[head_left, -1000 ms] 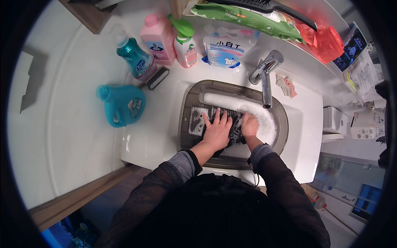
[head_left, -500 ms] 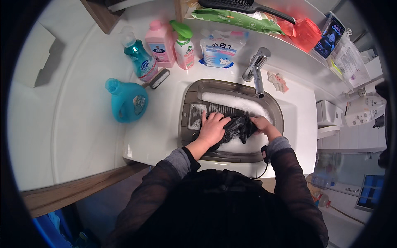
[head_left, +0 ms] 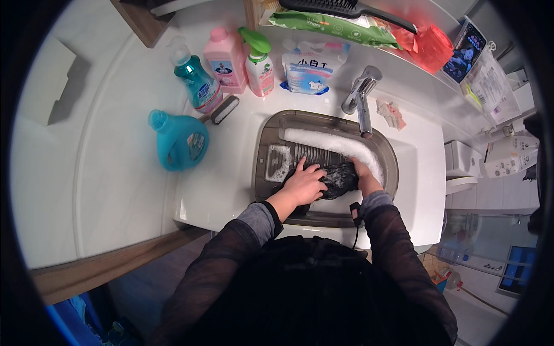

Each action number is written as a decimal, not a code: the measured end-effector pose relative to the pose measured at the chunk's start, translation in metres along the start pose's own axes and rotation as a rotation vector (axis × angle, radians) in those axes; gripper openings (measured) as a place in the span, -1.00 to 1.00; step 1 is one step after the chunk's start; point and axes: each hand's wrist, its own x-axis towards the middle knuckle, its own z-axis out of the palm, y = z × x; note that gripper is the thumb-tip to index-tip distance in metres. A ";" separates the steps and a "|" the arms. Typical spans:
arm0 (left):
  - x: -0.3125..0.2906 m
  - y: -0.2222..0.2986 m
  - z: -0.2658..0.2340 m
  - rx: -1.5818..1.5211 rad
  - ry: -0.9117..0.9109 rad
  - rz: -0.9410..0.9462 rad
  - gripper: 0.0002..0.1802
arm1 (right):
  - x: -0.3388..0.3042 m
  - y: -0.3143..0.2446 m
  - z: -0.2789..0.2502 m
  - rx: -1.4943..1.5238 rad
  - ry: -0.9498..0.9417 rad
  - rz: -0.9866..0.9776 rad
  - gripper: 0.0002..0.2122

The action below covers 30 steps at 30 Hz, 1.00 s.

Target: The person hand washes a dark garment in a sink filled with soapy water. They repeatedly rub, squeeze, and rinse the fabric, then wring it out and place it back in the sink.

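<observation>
A wet black cloth (head_left: pixel 340 180), streaked with suds, lies bunched on the ribbed washboard of a grey-brown plastic washbasin (head_left: pixel 262 173). My left hand (head_left: pixel 306 183) rests on the cloth's left part with fingers spread, one fingertip reaching the washboard ribs (head_left: pixel 314 154). At the cloth's right end, my right hand (head_left: pixel 365 176) is closed round its edge; the fingertips are partly hidden. White foam (head_left: pixel 323 140) floats along the basin's far and right sides, and more foamy water shows near the front.
The basin sits in a white sink (head_left: pixel 407 173) under a chrome faucet (head_left: pixel 363 104). To the left stand a blue jug (head_left: pixel 179 144), a teal bottle (head_left: pixel 196 83), a pink bottle (head_left: pixel 226 60), a green-topped pump bottle (head_left: pixel 259 69) and a scrub brush (head_left: pixel 224 109). Behind is a detergent pouch (head_left: pixel 309 72).
My left hand has shifted right and slightly nearer over the cloth. The cloth is bunched more compactly toward the right, baring more washboard ribs. My right hand still grips its end.
</observation>
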 end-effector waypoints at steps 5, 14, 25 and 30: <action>-0.001 0.003 0.000 -0.050 0.147 -0.066 -0.56 | -0.092 -0.015 0.024 -0.013 0.115 -0.371 -0.82; -0.004 0.005 0.007 0.075 0.288 -0.371 -0.24 | -0.208 0.005 0.106 -0.873 0.116 -1.544 -0.77; 0.006 0.002 0.006 0.030 0.172 -0.285 -0.27 | -0.098 -0.031 0.106 -0.904 0.575 -0.914 -0.73; 0.003 0.002 0.005 0.038 0.197 -0.256 -0.28 | -0.068 -0.042 0.074 -0.652 0.585 -0.680 -0.54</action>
